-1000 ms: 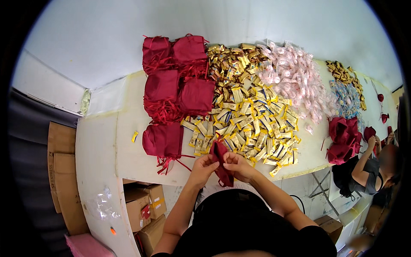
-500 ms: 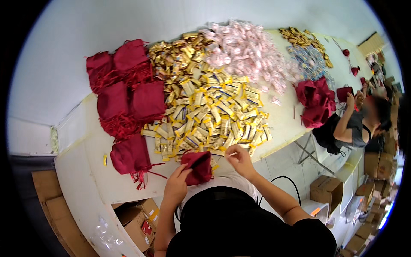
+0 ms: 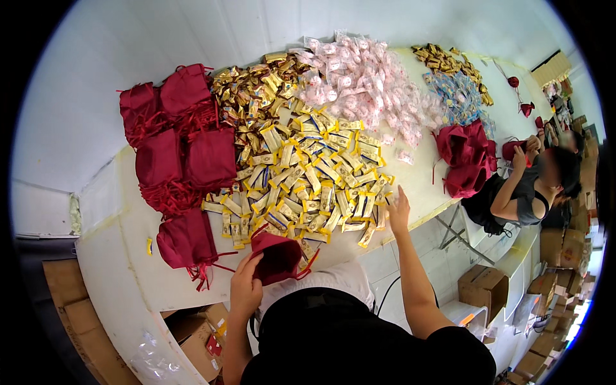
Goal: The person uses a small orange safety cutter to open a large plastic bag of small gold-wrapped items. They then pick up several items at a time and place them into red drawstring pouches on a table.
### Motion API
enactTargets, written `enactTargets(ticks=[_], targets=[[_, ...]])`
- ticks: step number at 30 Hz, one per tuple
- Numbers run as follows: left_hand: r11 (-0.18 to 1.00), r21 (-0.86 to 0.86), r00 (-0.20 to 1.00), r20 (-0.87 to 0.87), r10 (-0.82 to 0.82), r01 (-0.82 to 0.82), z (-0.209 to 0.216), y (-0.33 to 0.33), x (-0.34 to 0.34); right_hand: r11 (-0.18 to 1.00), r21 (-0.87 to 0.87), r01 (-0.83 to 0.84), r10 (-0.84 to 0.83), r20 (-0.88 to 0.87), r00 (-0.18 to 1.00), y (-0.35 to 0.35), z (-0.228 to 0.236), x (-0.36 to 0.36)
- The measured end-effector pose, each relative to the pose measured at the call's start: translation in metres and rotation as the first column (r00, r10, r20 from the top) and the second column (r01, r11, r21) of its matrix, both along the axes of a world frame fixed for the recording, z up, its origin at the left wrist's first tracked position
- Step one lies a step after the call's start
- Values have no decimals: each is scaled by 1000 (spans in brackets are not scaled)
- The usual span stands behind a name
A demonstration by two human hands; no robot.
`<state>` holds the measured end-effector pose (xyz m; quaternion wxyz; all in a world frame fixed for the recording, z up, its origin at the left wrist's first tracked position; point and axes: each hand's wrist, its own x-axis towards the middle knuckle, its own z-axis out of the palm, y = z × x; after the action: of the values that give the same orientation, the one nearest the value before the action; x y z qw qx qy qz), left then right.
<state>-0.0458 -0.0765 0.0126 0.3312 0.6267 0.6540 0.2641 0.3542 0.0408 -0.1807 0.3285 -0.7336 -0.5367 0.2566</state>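
My left hand grips the side of a dark red drawstring bag near the table's front edge. The bag's mouth gapes wide, and I can make out only dark cloth inside. My right hand is stretched forward with its fingers extended, at the right edge of a heap of small wrapped bars with yellow ends. Nothing shows between those fingers. Behind the bars lie gold-wrapped sweets and clear packets with pink and white contents.
Stacked dark red bags lie on the table at left; more red bags lie at right. Blue packets and brown-gold sweets are farther right. Another person works there. Cardboard boxes stand on the floor.
My right hand has moved from beside the bag, forward and right to the edge of the bars. The bag in my left hand has turned and its mouth has opened wider.
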Motion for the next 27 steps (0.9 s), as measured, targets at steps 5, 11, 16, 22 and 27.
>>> enactTargets(ticks=[5,11,16,22,27], targets=[[998,-25,998,9,63,-63,-11,-9,-2,994,-15,-109,107,354,929,-15,1,11],[996,-47,995,48,83,-81,-20,0,6,948,-118,-296,318,407,856,12,39,-16],[994,-69,996,31,89,-87,-25,9,12,959,-75,-273,268,549,792,17,29,-25],[992,-51,993,19,115,-114,-24,14,11,987,6,-159,145,389,910,53,18,13],[975,-106,980,35,198,-194,-23,24,5,979,190,-70,60,61,996,127,50,38]])
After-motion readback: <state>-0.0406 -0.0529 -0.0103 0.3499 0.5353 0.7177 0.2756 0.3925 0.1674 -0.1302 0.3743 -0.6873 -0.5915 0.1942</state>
